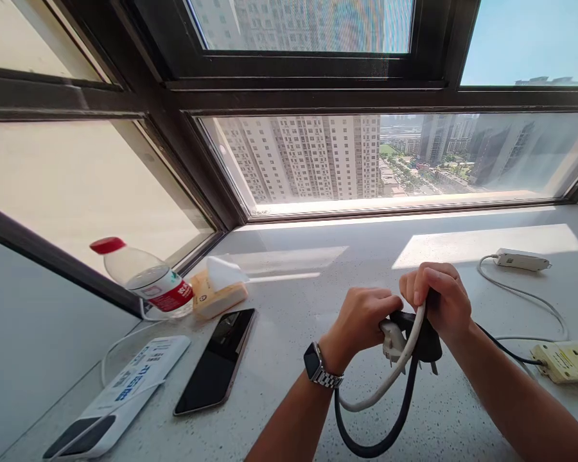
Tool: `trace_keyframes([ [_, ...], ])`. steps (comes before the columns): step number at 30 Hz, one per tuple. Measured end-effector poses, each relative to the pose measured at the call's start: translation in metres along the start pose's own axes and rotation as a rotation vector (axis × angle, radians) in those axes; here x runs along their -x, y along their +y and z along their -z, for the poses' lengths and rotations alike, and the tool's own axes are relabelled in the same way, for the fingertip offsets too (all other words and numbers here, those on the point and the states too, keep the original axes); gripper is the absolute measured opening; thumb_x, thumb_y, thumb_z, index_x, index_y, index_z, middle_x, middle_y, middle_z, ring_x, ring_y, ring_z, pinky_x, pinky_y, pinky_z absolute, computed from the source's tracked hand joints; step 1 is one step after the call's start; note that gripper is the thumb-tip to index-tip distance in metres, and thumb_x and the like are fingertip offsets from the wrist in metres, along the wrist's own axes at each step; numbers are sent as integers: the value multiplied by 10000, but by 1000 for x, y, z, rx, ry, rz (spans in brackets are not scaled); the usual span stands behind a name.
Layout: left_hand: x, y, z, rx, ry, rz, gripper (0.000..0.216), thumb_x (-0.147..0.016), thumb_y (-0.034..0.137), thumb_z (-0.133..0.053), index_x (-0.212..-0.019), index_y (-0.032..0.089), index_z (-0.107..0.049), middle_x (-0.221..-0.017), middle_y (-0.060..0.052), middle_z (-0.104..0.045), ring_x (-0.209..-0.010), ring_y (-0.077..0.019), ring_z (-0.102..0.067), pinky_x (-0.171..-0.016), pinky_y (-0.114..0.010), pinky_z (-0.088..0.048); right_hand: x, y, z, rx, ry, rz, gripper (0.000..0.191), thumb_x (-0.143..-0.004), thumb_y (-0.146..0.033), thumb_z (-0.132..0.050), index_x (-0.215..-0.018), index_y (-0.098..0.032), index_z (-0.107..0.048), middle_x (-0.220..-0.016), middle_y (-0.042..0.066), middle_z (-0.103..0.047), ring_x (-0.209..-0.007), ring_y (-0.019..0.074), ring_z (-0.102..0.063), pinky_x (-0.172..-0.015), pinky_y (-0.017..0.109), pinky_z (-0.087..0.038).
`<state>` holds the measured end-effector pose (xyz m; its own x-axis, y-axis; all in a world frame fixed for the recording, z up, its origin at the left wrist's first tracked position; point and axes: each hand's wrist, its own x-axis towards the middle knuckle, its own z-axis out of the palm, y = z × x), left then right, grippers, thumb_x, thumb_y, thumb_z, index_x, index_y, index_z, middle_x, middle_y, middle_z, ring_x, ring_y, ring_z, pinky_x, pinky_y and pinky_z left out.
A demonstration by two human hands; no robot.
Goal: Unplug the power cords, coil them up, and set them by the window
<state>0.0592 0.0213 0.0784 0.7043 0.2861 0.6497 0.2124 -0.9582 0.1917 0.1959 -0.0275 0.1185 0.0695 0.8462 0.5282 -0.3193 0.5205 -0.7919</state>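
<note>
Above the counter, my left hand, with a watch on its wrist, is closed by a white plug and a black cord piece; its exact grip is partly hidden. Close beside it, my right hand is closed around the power cords, pinching the white cable near a black plug. Metal prongs point downward from the black plug. Below both hands, the white cable and a black cable hang in a loop.
At right lie a yellowish power strip with a black cord and a white adapter on a thin cable. To the left are a phone, a white boxy device, a tissue pack and a tilted bottle. Windows border the counter.
</note>
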Motion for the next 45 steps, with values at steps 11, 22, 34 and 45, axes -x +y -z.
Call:
trace_keyframes([
  [11,-11,11,9,256,55,-85,312,-945,322,-506,-689,161,-581,-611,21,-503,-596,-98,-458,-568,-230,-371,0,-16,1,-142,-63,118,338,-733,-213,-492,-416,-205,-374,-337,-52,-280,-342,85,-236,-407,265,-234],
  [22,-10,24,3,167,156,-18,274,-933,282,-498,-754,189,-683,-899,-41,-592,-830,-154,-543,-745,-282,-482,6,-5,-6,15,37,136,371,-752,-186,-496,-383,-197,-465,-619,35,-466,-649,161,-431,-611,319,-346],
  [34,-9,25,-5,297,411,-42,172,-910,205,-543,-739,191,-534,-973,-21,-651,-796,-116,-593,-674,-219,-475,5,4,-12,14,267,22,452,-793,-262,-607,-353,-201,-520,-643,21,-524,-658,135,-495,-594,284,-371],
  [45,-10,26,-12,396,459,-86,192,-871,175,-570,-710,182,-465,-977,-55,-619,-836,-142,-604,-701,-243,-507,3,7,-11,-49,322,30,421,-742,-179,-537,-329,-211,-464,-543,13,-420,-649,144,-438,-539,279,-313],
])
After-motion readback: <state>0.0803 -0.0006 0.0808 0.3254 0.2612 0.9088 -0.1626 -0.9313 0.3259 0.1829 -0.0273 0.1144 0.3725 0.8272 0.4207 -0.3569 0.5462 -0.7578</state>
